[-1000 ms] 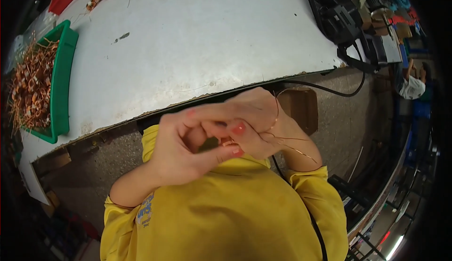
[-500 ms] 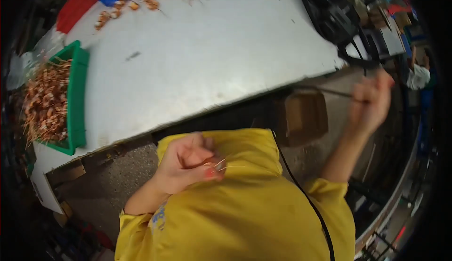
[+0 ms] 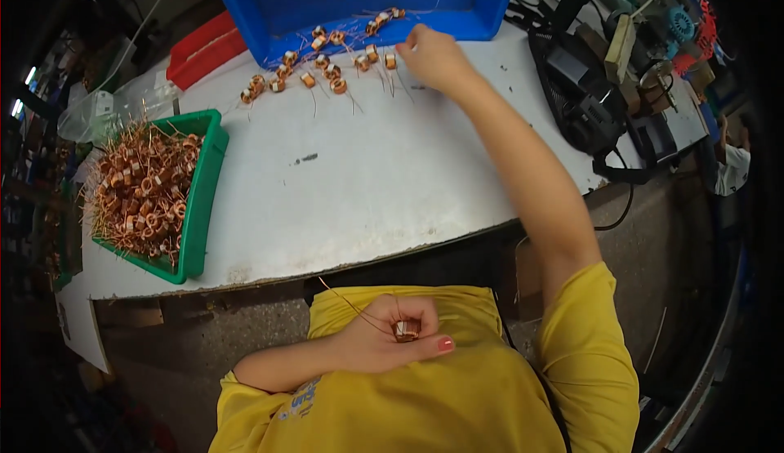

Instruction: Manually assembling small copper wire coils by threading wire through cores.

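Closest in, the left hand (image 3: 376, 343) is in front of the yellow shirt (image 3: 457, 379), curled around one copper coil (image 3: 406, 330), its thumb stretched out alongside; two thin wire ends rise from that hand, up and leftward.

Ahead of the left hand lies the pale surface (image 3: 327, 191). To its left sits one green tray (image 3: 196, 241), heaped with wire-tailed coils (image 3: 139, 191) — too many to count.

Farther out, beyond the left hand and slightly to its right, the right hand (image 3: 433, 57) reaches over the surface with its fingers bent in; whether they grip anything I cannot tell. Just left of it are loose coils (image 3: 307, 80), roughly eighteen, some overlapping, spread in a ragged band, a few against the lip of one blue bin (image 3: 469, 26). That bin stands directly behind the band — its front wall right by the right hand.

Left of the blue bin is one red tray (image 3: 214, 62), with a clear plastic bag (image 3: 82, 118) nearer the green tray. Right of the right hand lies a black device (image 3: 576, 65) with a strap.
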Action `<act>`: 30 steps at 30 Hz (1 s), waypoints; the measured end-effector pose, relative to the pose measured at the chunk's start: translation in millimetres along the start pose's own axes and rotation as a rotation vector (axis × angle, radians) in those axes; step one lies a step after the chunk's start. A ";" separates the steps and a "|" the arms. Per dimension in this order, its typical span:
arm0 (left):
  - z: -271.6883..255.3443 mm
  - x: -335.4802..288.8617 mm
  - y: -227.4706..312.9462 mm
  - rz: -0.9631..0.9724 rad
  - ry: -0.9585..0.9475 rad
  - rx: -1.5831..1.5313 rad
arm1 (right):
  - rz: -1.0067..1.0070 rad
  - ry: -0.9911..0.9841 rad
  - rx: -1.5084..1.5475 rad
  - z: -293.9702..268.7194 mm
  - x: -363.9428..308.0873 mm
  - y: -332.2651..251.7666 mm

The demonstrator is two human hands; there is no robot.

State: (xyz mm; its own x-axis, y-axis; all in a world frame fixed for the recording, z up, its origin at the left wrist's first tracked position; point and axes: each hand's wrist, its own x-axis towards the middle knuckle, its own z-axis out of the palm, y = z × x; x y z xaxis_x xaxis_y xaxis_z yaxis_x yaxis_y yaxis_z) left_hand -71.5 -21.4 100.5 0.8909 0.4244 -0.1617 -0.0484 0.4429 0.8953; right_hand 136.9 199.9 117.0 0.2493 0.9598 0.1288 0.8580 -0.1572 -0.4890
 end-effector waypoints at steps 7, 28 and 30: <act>-25.1 10.2 1.7 0.852 0.343 1.133 | 0.051 -0.008 -0.062 45.3 20.2 -11.0; -44.3 29.4 -37.5 0.355 0.290 -0.674 | -0.160 -0.245 0.937 -11.4 -227.2 6.9; -44.9 32.3 -41.9 0.369 0.232 -0.771 | -0.200 -0.285 1.000 -3.1 -225.5 18.6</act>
State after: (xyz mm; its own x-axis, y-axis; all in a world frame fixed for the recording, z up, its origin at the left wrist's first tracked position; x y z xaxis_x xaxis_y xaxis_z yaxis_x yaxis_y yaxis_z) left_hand -60.9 9.2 39.1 0.6485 0.7577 -0.0732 -0.6801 0.6199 0.3915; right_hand 98.1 -20.2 81.5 -0.0817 0.9866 0.1413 0.0793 0.1477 -0.9858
